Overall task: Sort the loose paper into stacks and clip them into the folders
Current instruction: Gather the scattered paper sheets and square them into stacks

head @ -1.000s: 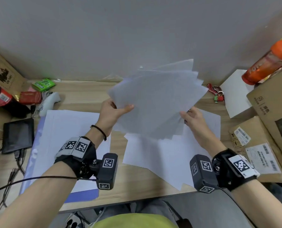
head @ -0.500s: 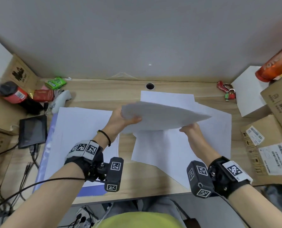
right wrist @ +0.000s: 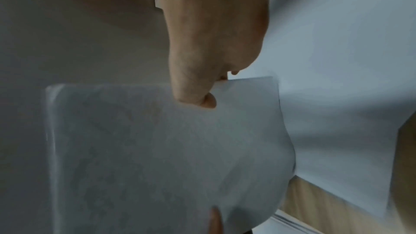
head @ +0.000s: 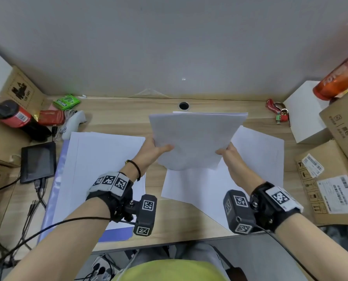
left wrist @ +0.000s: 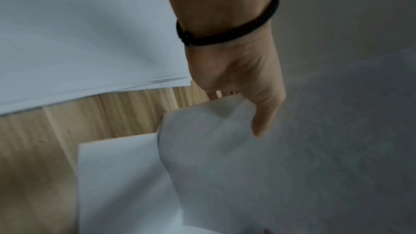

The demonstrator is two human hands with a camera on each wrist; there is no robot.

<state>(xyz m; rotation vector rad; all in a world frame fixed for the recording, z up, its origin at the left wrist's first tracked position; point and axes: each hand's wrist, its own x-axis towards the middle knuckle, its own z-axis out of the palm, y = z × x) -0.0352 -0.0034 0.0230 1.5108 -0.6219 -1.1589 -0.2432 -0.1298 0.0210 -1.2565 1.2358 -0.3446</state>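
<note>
I hold a stack of white paper [head: 193,138] up above the wooden desk, its edges nearly squared. My left hand [head: 155,148] grips its left edge, thumb on top; the left wrist view shows that hand [left wrist: 249,95] pinching the stack [left wrist: 292,157]. My right hand [head: 228,152] grips the right edge, and in the right wrist view this hand [right wrist: 202,81] has its thumb on the stack [right wrist: 157,149]. Loose white sheets [head: 256,161] lie on the desk under the stack. A second pile of paper [head: 100,159] lies on a blue folder [head: 116,235] at left.
Cardboard boxes [head: 331,179] and a white box [head: 305,116] crowd the right side, with an orange bottle [head: 339,78] on top. Keys [head: 278,113] lie at back right. A small screen [head: 38,161], cables, a red can [head: 11,114] and a white controller [head: 71,123] sit at left.
The fanned-out sheets held high a second ago have been lowered, turned flat, then tilted up again with their edges gathered into a neat stack. Both hands keep their grip.
</note>
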